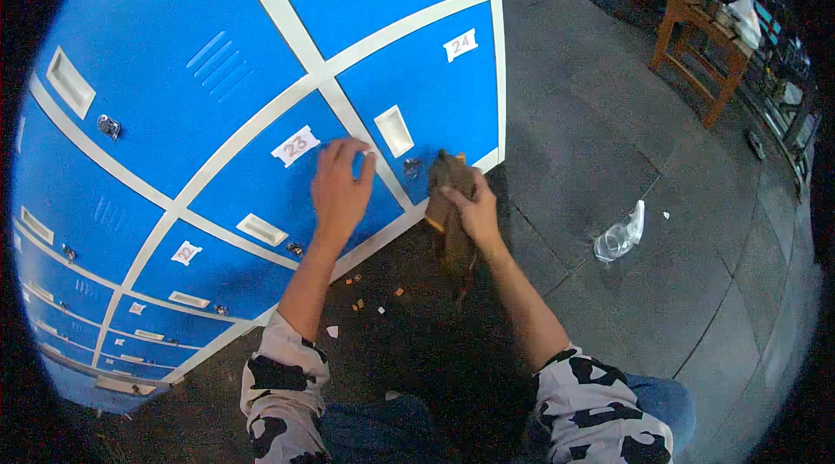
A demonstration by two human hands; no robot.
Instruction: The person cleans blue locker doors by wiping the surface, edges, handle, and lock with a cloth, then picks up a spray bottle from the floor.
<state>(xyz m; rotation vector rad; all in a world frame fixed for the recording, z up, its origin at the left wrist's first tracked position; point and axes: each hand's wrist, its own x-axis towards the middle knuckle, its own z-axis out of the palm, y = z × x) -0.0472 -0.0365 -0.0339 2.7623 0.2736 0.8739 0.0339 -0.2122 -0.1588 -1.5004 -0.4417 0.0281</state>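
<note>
My right hand (479, 206) grips a bunched brown cloth (450, 193) with orange edging, which hangs down over the dark floor. The cloth is just in front of the lower corner of a blue locker door (417, 89), beside its lock (412, 168). My left hand (342, 187) is raised in front of the neighbouring blue door (261, 167), right of its white paper label (295, 146). Its thumb and bent fingers are apart, with nothing visible between them. Whether the fingertips touch the locker's white frame (372, 138) I cannot tell.
More blue locker doors (150, 27) with recessed white handles (70, 82) extend to the left. Small orange scraps (357, 304) and white paper bits (333, 331) lie on the floor. A clear crumpled plastic cup (618, 236) lies on grey tiles; a wooden chair (701, 46) stands beyond.
</note>
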